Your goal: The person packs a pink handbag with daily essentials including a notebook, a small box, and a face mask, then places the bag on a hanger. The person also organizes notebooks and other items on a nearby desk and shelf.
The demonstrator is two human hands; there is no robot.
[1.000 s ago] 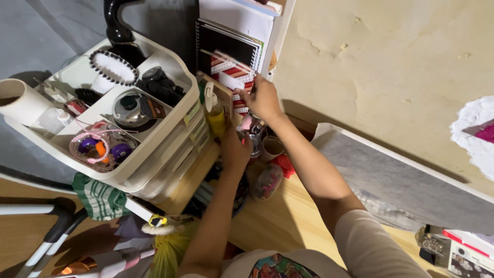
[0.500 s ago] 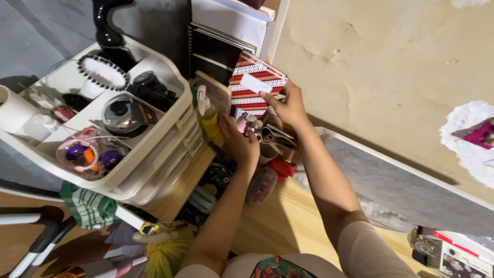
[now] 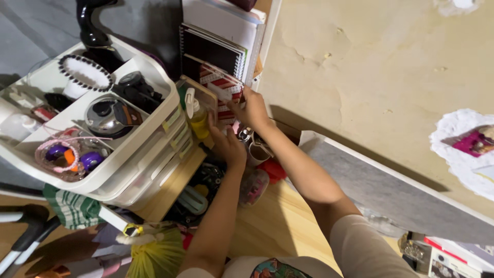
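Notebook (image 3: 220, 91), striped, light and stiff, pinched at its near edge by right hand (image 3: 250, 109); left hand (image 3: 226, 146) spread just left.

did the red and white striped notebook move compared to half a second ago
Yes. The red and white striped notebook, held by the right hand, has gone back toward the black spiral notebook, tucked upright beside it.

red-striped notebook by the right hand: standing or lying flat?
Standing on edge. The red-and-white striped notebook sits upright between the black spiral notebook and a wooden board, the right hand on its edge.
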